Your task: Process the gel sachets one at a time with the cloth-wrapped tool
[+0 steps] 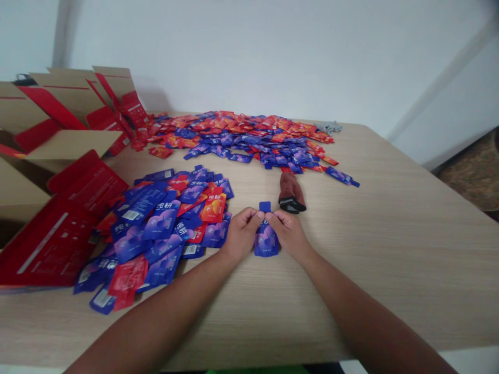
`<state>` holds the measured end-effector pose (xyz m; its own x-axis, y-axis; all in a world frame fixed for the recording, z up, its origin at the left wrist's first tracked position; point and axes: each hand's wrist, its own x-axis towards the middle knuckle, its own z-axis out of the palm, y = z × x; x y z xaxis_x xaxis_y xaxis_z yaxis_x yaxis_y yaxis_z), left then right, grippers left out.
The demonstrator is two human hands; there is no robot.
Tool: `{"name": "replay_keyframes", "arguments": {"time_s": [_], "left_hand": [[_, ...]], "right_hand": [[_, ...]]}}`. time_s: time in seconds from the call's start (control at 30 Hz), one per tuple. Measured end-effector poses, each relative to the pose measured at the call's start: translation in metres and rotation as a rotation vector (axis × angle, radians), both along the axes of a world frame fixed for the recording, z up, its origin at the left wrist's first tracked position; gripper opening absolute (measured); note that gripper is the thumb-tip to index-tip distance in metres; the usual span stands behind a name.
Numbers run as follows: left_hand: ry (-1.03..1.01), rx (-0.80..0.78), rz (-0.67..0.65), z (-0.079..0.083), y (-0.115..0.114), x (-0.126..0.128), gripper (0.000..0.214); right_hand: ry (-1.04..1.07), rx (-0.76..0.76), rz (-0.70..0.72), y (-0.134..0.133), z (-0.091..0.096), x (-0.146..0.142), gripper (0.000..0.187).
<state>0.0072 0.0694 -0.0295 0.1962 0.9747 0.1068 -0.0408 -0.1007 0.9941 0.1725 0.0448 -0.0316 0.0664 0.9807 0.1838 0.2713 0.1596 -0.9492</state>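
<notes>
Both hands meet over one blue pouch (266, 240) lying on the wooden table (390, 249). My left hand (241, 231) pinches the pouch's upper left edge by its neck. My right hand (287, 229) pinches the upper right edge. The pouch's small blue cap sticks out between the fingertips. Just left of my left hand lies a near pile of blue and red pouches (156, 228).
A long heap of red and blue pouches (249, 137) spreads across the far side of the table. A dark red object with a black end (290, 193) lies just beyond my hands. Open cardboard boxes with red liners (58, 156) stand at the left. A grey cloth (329, 126) sits far back.
</notes>
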Motion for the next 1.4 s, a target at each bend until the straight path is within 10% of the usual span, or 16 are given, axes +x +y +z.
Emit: {"name": "replay_keyframes", "arguments": {"time_s": [1.1, 1.4], "left_hand": [[-0.046, -0.025, 0.011, 0.003, 0.001, -0.003, 0.051], [-0.086, -0.045, -0.107, 0.001, 0.002, -0.002, 0.051]], "right_hand": [[0.193, -0.097, 0.121, 0.000, 0.001, 0.003, 0.051], [0.195, -0.017, -0.038, -0.001, 0.003, 0.001, 0.048]]}}
